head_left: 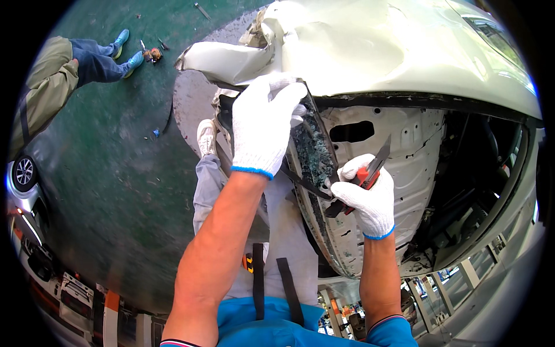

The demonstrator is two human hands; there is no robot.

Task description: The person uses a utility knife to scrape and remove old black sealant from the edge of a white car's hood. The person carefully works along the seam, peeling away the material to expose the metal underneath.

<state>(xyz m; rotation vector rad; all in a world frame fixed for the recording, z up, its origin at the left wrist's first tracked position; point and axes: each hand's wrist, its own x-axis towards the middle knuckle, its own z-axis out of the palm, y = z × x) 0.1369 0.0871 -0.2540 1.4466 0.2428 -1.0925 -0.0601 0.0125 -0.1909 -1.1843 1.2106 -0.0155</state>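
A white knit glove with a blue cuff covers my left hand [263, 124]. Its fingers are closed on the upper end of a black-edged strip [326, 130] at the opening of a damaged white car [370, 52]. Bluish crushed glass [313, 150] clings along this strip. In my right hand [370, 202], gloved the same way, is a red and black utility knife [381, 155], its dark blade pointing up and away from me. A thin black rubber strip [306, 184] runs slantwise between my hands; its end lies by my right fingertips.
Crumpled sheet metal [231, 61] juts out at the car's far left corner. Bare white inner panel [381, 156] with cut-outs lies right of the strip. A person [58, 75] stands on the green floor [127, 173] at far left, near a small tool [153, 55].
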